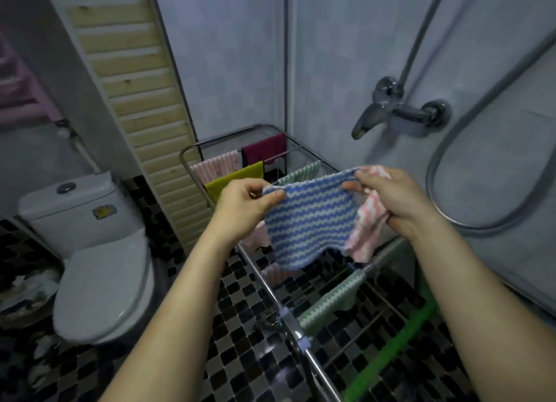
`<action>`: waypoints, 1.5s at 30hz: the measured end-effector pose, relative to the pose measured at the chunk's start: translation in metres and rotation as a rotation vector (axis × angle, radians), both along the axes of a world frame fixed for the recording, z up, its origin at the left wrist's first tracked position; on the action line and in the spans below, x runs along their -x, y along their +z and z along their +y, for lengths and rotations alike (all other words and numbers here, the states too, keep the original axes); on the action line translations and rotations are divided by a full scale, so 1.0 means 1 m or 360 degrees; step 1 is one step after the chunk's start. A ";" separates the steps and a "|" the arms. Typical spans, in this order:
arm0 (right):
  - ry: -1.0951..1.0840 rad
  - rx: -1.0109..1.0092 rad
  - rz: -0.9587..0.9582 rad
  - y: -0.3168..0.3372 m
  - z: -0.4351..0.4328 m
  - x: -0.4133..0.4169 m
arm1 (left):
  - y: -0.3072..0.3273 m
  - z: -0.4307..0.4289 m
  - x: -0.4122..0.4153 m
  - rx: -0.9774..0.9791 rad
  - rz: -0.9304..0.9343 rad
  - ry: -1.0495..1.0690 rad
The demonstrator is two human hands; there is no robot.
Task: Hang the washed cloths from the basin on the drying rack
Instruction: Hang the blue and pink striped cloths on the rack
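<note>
Partly, the drying rack (296,329) is hidden: the held cloths cover its middle rails and its near end runs off the bottom edge. The pink-and-white cloth (368,224) is bunched in the right hand (391,197), so its shape is hard to make out. The same hand pinches the right top corner of the blue-and-white striped cloth (313,224), and the left hand (246,203) pinches the left corner between thumb and fingers. This cloth is held above the rack, its long top edge stretched left to right, its zigzag stripes running the same way and its body hanging down. On the rack lie a green striped cloth (331,299) near, and a yellow cloth (234,180), a pale pink cloth (216,165) and a maroon cloth (264,148) far. The floor (240,356) is dark chequered tile. A toilet (99,251) stands left, a slatted panel (129,85) behind it, and a shower mixer (391,106) on the right wall.
</note>
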State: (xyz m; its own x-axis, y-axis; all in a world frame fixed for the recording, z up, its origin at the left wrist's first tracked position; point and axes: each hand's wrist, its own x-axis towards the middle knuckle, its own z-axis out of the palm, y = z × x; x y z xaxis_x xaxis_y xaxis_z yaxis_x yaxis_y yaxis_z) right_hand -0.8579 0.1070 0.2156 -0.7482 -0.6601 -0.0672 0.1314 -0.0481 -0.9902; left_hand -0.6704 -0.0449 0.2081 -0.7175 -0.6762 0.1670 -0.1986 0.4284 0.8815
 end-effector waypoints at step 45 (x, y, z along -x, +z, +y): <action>-0.0708 -0.1070 -0.0001 -0.208 -0.181 0.212 | -0.170 -0.126 0.227 0.0298 -0.0789 -0.0272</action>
State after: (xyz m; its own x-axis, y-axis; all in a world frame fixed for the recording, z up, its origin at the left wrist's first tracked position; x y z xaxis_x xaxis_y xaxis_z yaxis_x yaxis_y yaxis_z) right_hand -1.0698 -0.0736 0.0075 -0.9312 -0.1185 -0.3446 0.2406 0.5102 -0.8257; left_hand -0.8976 -0.1706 0.0385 -0.8376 -0.5345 -0.1126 -0.4842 0.6312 0.6059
